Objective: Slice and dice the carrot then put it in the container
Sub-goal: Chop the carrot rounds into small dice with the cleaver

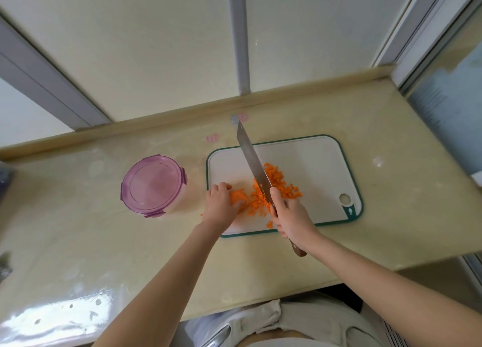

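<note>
Left grip point(219, 203) curled over carrot stub point(238, 199), right grip point(292, 219) tight round knife point(254, 161), diced heap point(284, 187) between them

Your uncut carrot stub point(238, 196) is a short orange chunk at the left edge of the cutting board point(313, 169), just below frame centre. It is half covered by your left hand point(219, 206), which holds it down. Just right of it, the diced carrot point(280, 182) spreads in a loose heap of small orange cubes, partly hidden by the knife point(251, 159) blade. A few stray cubes point(269, 224) lie lower, near the board's front edge. The container point(152, 186), round with its translucent purple clip lid on, stands upright left of the board.
</note>
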The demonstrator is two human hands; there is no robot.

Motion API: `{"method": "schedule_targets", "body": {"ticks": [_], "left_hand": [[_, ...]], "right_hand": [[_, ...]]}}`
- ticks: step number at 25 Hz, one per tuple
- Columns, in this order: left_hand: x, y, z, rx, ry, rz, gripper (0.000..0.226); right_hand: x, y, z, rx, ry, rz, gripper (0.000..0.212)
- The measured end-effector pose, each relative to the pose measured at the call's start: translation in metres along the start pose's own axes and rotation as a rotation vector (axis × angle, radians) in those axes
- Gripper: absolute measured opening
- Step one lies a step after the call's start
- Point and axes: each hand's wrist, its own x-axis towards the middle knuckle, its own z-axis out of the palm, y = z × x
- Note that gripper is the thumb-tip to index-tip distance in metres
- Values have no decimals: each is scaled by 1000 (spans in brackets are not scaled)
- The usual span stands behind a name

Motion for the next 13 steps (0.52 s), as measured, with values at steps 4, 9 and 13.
{"method": "schedule_targets", "body": {"ticks": [4, 9, 13], "left_hand": [[4, 6, -9, -44, -91, -74, 62], [-8, 7, -9, -120, -103, -40, 43], [-15, -3, -22, -408, 213, -77, 32]], "right_hand": [[-2, 4, 2, 7, -8, 16, 48], [-2, 4, 8, 16, -3, 47, 51], [-3, 3, 22, 76, -46, 111, 51]]}}
